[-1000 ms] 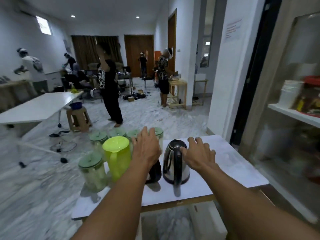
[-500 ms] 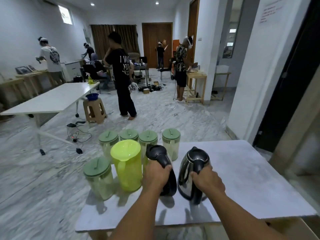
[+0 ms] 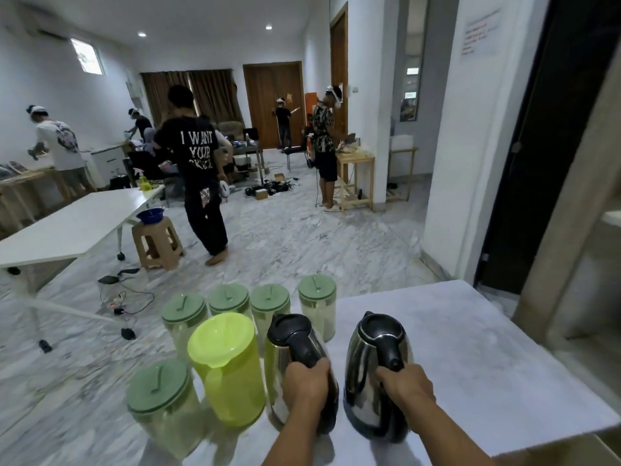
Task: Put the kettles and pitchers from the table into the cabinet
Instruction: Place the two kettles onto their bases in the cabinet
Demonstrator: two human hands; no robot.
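Note:
Two steel kettles with black lids and handles stand close to me on the white table (image 3: 487,358). My left hand (image 3: 307,381) is closed around the handle of the left kettle (image 3: 285,344). My right hand (image 3: 408,385) grips the handle of the right kettle (image 3: 364,358). A lime-green pitcher (image 3: 228,368) stands just left of the left kettle. Several clear pitchers with green lids surround it, one at the near left (image 3: 161,401) and a row behind (image 3: 270,304). The cabinet is mostly outside the view at the right edge.
A white pillar (image 3: 470,146) and a dark doorway (image 3: 537,146) rise to the right of the table. A person in a black shirt (image 3: 198,169) walks on the marble floor ahead, beside a brown stool (image 3: 158,242) and a long white table (image 3: 67,227). Cables lie on the floor.
Both hands went from resting over the kettles to gripping their handles. My view swung left, away from the cabinet shelves, and drew closer to the table.

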